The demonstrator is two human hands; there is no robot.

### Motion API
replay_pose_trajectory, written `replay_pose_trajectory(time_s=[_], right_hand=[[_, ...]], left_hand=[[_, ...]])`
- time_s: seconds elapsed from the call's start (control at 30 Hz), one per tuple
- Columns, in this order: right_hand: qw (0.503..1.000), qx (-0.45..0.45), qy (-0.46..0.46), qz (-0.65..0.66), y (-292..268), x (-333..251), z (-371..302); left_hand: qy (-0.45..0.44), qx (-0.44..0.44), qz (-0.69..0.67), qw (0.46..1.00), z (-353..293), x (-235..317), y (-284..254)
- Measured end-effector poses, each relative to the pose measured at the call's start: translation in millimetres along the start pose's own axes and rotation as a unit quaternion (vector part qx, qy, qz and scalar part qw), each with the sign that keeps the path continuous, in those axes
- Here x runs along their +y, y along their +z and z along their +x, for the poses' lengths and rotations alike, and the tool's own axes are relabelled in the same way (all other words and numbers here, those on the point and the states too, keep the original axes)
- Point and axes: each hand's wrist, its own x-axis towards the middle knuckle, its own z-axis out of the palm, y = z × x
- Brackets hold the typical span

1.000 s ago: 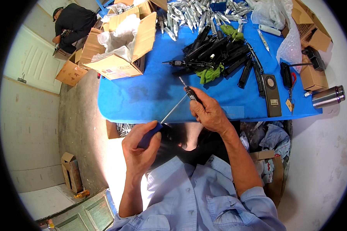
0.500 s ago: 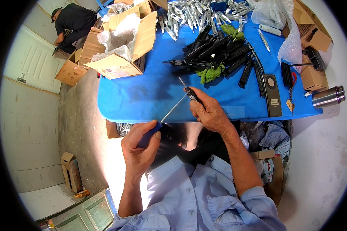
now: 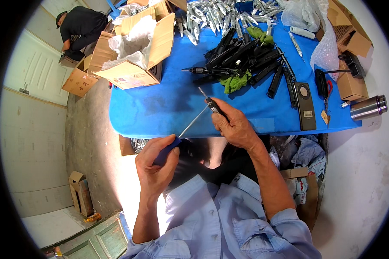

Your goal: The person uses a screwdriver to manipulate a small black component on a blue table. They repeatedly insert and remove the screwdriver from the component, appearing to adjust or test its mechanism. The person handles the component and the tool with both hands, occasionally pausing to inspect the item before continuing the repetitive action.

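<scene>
My left hand (image 3: 154,166) is closed around the blue handle of a screwdriver (image 3: 193,121). Its long thin metal shaft slants up to the right, and the tip touches the side of a small black part (image 3: 216,107). That part, with a thin metal rod sticking out of its far end, is gripped between the thumb and fingers of my right hand (image 3: 237,126). Both hands are above the table's near edge and my lap. My fingers hide much of the black part, so its exact kind is unclear.
Beyond my hands, the blue table (image 3: 138,110) bears a heap of black parts (image 3: 246,58), green cloths (image 3: 236,82) and many silvery pieces (image 3: 216,15). An open carton (image 3: 136,77) stands left; a steel flask (image 3: 368,108) lies right. Another person (image 3: 83,26) bends at far left.
My right hand and the black part have shifted very slightly left, along with the screwdriver tip. Both grips are the same.
</scene>
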Motion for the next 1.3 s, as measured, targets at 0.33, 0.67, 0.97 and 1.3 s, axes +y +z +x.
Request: replay_pose_trajectory(time_s=[0.33, 0.67, 0.97, 1.3], right_hand=[[1.0, 0.005, -0.008, -0.011, 1.2, -1.1, 0.0], [1.0, 0.008, -0.007, -0.013, 1.5, -3.2, 0.4], [1.0, 0.01, -0.015, -0.013, 1.9, 0.4, 0.8], [0.999, 0.017, -0.014, -0.023, 2.9, -0.9, 0.6]], left_hand=[[0.013, -0.012, 0.022, 1.0, -1.8, -3.7, -1.8], [0.017, -0.007, 0.02, 1.0, -2.5, -5.2, -0.3], [0.03, -0.008, 0.031, 0.999, -0.4, -4.7, -1.2], [0.039, -0.009, 0.036, 0.999, -0.3, -4.8, -0.6]])
